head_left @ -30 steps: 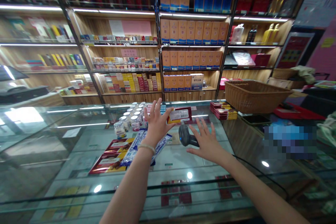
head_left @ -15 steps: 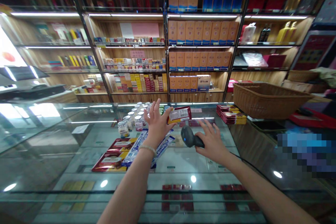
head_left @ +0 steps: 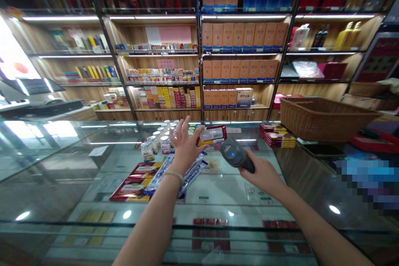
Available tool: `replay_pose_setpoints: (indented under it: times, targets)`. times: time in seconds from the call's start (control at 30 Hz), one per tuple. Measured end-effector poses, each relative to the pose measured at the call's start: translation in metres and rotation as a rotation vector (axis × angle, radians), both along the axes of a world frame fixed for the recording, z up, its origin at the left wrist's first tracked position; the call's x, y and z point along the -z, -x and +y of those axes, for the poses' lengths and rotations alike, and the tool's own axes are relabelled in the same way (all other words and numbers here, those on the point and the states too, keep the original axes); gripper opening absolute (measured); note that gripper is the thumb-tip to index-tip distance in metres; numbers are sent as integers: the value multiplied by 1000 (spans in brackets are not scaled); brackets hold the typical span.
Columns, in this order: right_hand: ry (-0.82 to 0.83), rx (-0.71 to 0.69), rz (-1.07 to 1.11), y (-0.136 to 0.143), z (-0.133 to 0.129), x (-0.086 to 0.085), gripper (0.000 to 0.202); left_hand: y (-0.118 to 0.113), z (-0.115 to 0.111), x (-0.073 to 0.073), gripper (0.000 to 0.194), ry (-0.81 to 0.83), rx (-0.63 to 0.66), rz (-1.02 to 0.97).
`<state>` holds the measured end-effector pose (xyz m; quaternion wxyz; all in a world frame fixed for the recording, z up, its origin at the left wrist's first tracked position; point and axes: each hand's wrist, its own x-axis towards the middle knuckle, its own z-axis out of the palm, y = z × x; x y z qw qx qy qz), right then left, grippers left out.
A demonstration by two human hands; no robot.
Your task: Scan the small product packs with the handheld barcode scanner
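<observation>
My left hand (head_left: pixel 184 139) pinches the left edge of a red-and-yellow chocolate packet (head_left: pixel 213 134) between thumb and forefinger, the other fingers spread. A pale label with a barcode faces me on it. In my right hand (head_left: pixel 264 174) is a dark grey barcode scanner (head_left: pixel 233 152), gripped round its handle, its head just right of the packet and a blue light on top. Below my left wrist lie long blue-and-white packets (head_left: pixel 160 176). Red-and-yellow chocolate packets (head_left: pixel 131 189) lie left of them, one partly covered. Several small lidded jars (head_left: pixel 147 151) stand behind, partly hidden by my left hand.
A glass display counter (head_left: pixel 218 193) spans the front, with packs inside. On its right stand a stack of red-and-yellow packets (head_left: pixel 277 136) and a wicker basket (head_left: pixel 324 118). Shelves of orange boxes (head_left: pixel 243 35) rise behind. A dark machine (head_left: pixel 50 106) sits at far left.
My right hand has closed round the scanner's handle, its fingers spread before. The scanner has lifted and turned toward the packet. My left hand and the packet have barely moved.
</observation>
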<state>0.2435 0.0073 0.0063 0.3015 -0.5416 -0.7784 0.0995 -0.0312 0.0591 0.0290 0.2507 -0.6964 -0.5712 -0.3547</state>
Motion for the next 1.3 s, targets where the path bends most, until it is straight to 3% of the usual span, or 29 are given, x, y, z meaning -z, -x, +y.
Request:
replay_pose_setpoints:
  times: [0.27,0.47,0.8,1.03,1.3]
  targets:
    - [49,-11,21,6,-6,-3,56,-2,-1,1,64,-10,-1,-12]
    - [14,68,-81,5,-6,-4,42,-1,0,1,63,10,5,-9]
    - [-35,86,-52,6,-7,-5,55,-1,1,2,66,-1,9,-9]
    - [-129,173,-146,2,2,4,33,-2,0,0,70,20,-7,-6]
    - [-376,-28,-193,4,13,24,32,-3,-2,-2,63,30,-7,-23]
